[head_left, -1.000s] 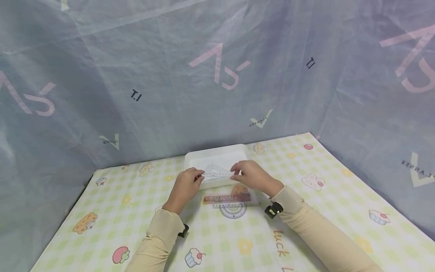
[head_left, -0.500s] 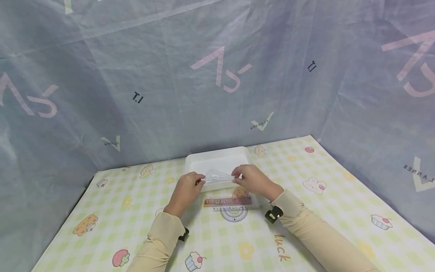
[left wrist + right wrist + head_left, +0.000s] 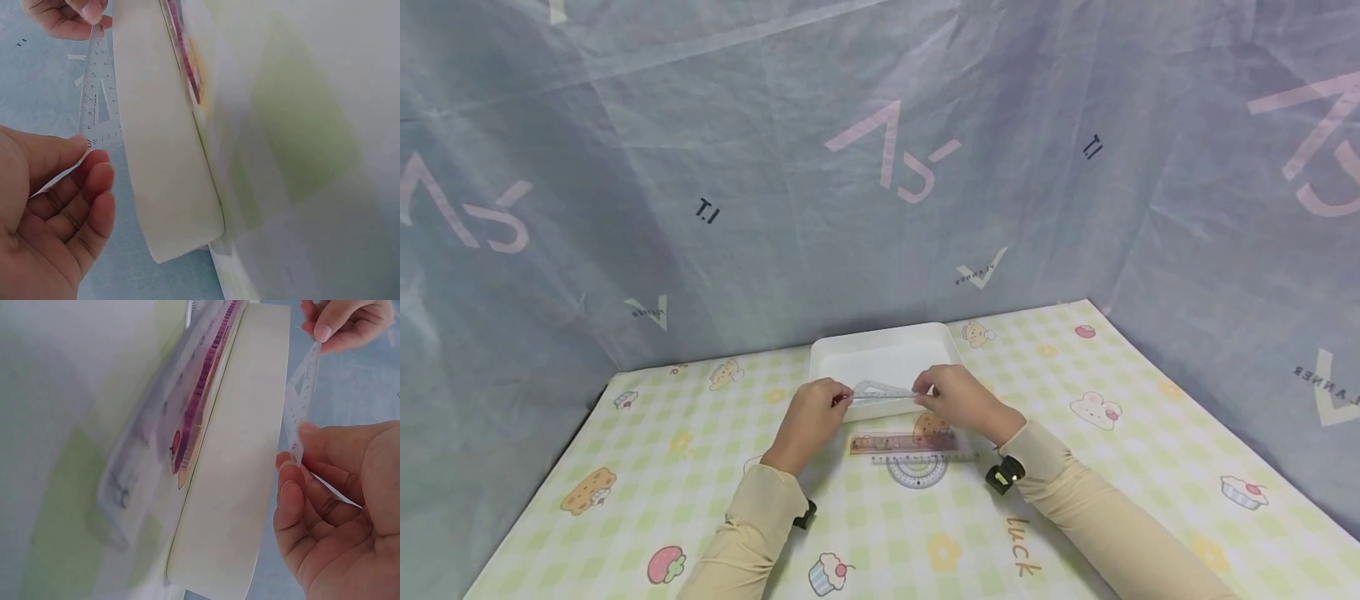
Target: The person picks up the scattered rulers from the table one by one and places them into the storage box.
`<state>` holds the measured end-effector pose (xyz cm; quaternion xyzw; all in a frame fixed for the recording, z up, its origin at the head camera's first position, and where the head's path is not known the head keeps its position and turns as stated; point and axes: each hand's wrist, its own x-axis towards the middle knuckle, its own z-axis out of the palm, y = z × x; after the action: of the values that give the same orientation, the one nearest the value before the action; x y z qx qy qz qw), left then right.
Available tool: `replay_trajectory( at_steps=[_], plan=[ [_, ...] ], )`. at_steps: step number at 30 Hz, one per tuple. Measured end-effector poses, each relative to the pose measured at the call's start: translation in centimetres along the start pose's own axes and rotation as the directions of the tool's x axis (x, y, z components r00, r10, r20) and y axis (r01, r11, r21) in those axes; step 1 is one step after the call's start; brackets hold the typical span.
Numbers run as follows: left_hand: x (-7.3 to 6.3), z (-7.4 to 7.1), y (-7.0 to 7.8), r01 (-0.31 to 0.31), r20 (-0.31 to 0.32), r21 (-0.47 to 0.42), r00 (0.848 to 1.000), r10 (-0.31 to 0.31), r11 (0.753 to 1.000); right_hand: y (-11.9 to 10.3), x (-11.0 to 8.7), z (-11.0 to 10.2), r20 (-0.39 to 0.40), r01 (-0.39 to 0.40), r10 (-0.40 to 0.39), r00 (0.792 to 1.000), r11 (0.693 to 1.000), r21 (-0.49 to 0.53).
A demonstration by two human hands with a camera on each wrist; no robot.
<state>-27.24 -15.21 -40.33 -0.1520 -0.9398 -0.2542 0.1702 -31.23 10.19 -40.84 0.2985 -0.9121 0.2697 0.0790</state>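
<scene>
Set square [image 3: 91, 81]: clear plastic triangle at the tray's [image 3: 880, 356] near side; ends partly hidden.
Left hand [image 3: 811, 415]: fingers pinching left end.
Right hand [image 3: 959, 398]: fingers pinching right end.
Tray: white, partly covered.

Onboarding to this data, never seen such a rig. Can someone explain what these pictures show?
No machine here, just a person's bare left hand and right hand. The wide picture is taken from the person's head, looking forward and down; the two close-ups are taken from the wrists, one each. On the patterned tablecloth sit a white tray and, nearer the person, a pink ruler and a clear protractor. The fingers of both hands pinch a clear triangle ruler by its ends, at the tray's near side.
</scene>
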Motion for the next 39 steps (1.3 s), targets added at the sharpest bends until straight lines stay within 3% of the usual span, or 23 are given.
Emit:
replay_trajectory(
  at_steps=[11, 18, 21, 25, 27, 34, 39],
  plan=[
    [-0.11, 0.12, -0.24, 0.035, 0.021, -0.003, 0.999, -0.034, 0.999, -0.04, -0.09, -0.17, -0.047, 0.034, -0.033, 0.998, 0.999, 0.018],
    [-0.03, 0.25, -0.39, -0.005, 0.074, 0.047, 0.997, 0.002, 0.999, 0.32, 0.0, -0.12, -0.016, 0.017, -0.017, 1.0, 1.0, 0.005],
    [0.05, 0.26, -0.6, -0.009, 0.141, 0.067, 0.99, -0.001, 0.998, 0.36, 0.1, -0.14, 0.02, 0.01, -0.009, 1.0, 1.0, -0.009],
    [-0.05, 0.19, -0.74, -0.012, 0.273, 0.08, 0.962, -0.011, 0.997, 0.35, 0.23, -0.08, 0.081, -0.01, 0.012, 0.997, 1.0, -0.021],
    [-0.18, 0.13, -0.73, -0.017, 0.309, 0.08, 0.951, -0.009, 0.997, 0.37, 0.24, -0.01, 0.09, -0.017, 0.019, 0.996, 1.0, -0.023],
    [-0.32, 0.2, -0.59, -0.052, 0.31, 0.058, 0.95, 0.032, 0.997, 0.57, -0.03, 0.05, 0.082, -0.02, 0.021, 0.996, 1.0, -0.014],
    [-0.26, 0.2, -0.41, -0.051, 0.282, 0.059, 0.959, 0.033, 0.997, 0.63, -0.01, -0.01, 0.068, 0.014, -0.013, 0.998, 1.0, -0.008]
  ],
)
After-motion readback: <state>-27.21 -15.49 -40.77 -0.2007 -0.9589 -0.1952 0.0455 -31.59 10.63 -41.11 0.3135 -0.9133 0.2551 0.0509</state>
